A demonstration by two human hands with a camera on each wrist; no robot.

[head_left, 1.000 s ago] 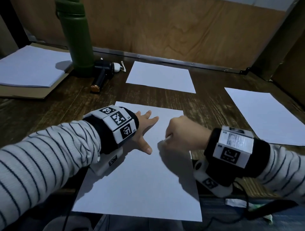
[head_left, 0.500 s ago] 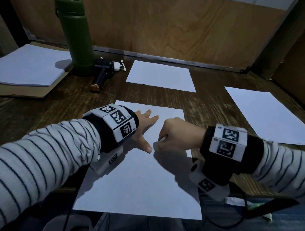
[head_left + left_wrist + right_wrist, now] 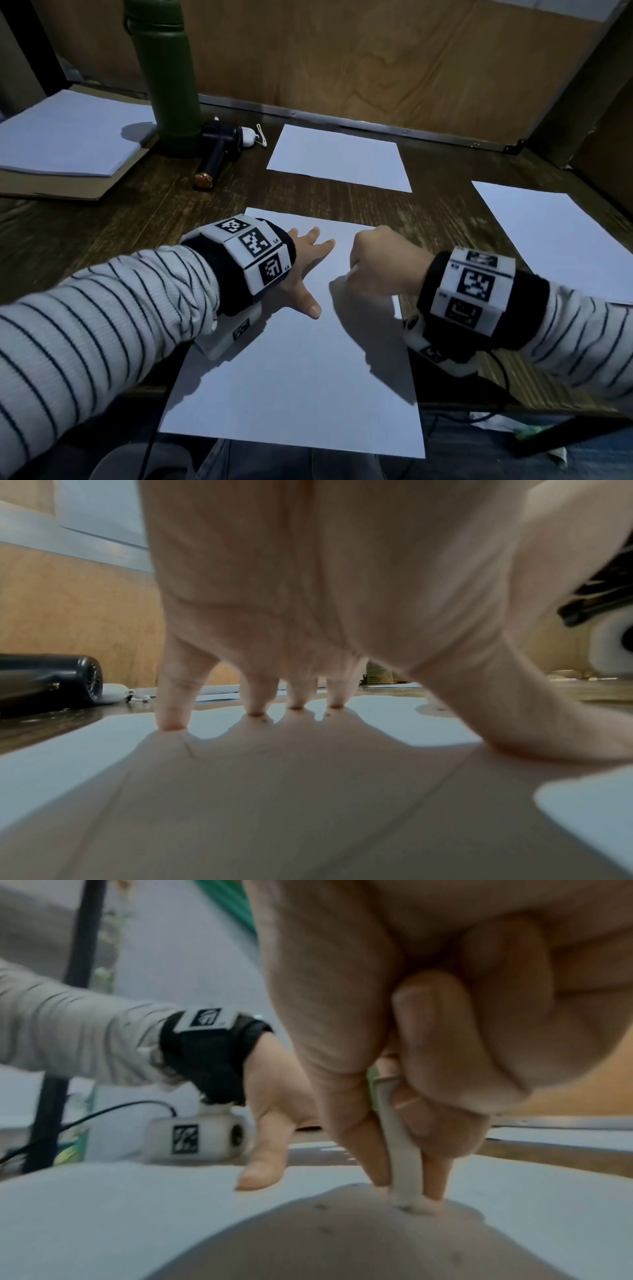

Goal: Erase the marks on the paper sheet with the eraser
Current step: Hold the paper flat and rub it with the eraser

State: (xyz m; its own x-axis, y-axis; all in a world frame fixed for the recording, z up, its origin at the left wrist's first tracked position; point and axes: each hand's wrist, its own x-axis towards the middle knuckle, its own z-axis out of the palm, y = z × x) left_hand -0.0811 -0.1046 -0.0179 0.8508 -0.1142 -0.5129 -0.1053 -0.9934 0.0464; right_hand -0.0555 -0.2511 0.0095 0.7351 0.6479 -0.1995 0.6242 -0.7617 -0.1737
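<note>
A white paper sheet [image 3: 301,370] lies on the dark wooden table in front of me. My left hand [image 3: 305,270] lies flat on its upper part, fingers spread and straight [image 3: 171,712], holding it down. My right hand [image 3: 380,263] is curled into a fist just to the right of it and pinches a thin white eraser [image 3: 404,1161] between thumb and fingers. The eraser's lower end touches the paper [image 3: 514,1204]. A few small dark specks [image 3: 322,1207] lie on the sheet near the eraser. In the head view only a sliver of the eraser [image 3: 352,272] shows.
Two more white sheets lie on the table, one at the back [image 3: 339,157] and one at the right [image 3: 555,240]. A green bottle [image 3: 164,68], a black cylindrical tool [image 3: 219,150] and a paper stack [image 3: 68,133] stand back left. A wooden wall closes the back.
My right hand with the eraser has shifted slightly back and forth over the paper's upper right part. The left hand has stayed flat in place.
</note>
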